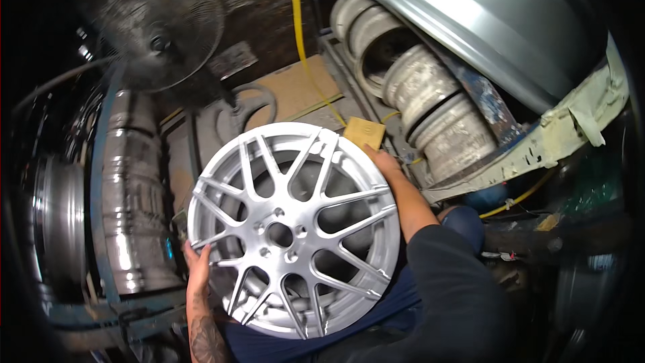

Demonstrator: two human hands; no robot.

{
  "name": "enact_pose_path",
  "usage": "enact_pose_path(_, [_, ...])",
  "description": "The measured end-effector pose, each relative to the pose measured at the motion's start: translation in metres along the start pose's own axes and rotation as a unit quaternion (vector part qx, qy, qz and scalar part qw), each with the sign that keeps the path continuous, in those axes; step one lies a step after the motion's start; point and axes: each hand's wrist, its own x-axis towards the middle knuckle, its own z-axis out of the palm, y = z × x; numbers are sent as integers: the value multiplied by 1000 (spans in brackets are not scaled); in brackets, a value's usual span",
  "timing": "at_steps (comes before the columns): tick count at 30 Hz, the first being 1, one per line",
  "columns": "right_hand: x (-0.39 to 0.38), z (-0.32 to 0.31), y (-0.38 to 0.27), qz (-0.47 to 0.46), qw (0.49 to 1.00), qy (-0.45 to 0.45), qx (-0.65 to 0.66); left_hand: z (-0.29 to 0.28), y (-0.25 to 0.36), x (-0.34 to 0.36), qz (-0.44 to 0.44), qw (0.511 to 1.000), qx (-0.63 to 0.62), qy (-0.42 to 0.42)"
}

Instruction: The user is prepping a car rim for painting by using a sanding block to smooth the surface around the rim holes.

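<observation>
A silver multi-spoke alloy wheel (279,203) rests face up across my lap, tilted toward me. Its bare metal face has a round centre hole with several bolt holes around it. My left hand (197,263) grips the wheel's left edge, thumb on the front and the other fingers mostly hidden behind. At the upper right edge of the wheel, my right hand (383,163) pinches a yellow square sheet of what looks like sandpaper (364,132). That forearm lies along the wheel's right side.
Metal wheel barrels (131,208) are stacked in a blue rack on the left. A pedestal fan (160,42) stands at the far left. Dirty wheels (440,104) lie on the right, below a large silver barrel (490,20). A yellow hose (295,13) runs down the back.
</observation>
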Motion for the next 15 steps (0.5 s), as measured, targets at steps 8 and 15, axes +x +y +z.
enact_pose_path(8, [-12,-41,-71,-111,987,103,57,-30,2,-13,-9,997,-49,60])
enact_pose_path(15, [-170,-136,-142,35,877,66,475,-22,37,-15,-55,948,-313,1])
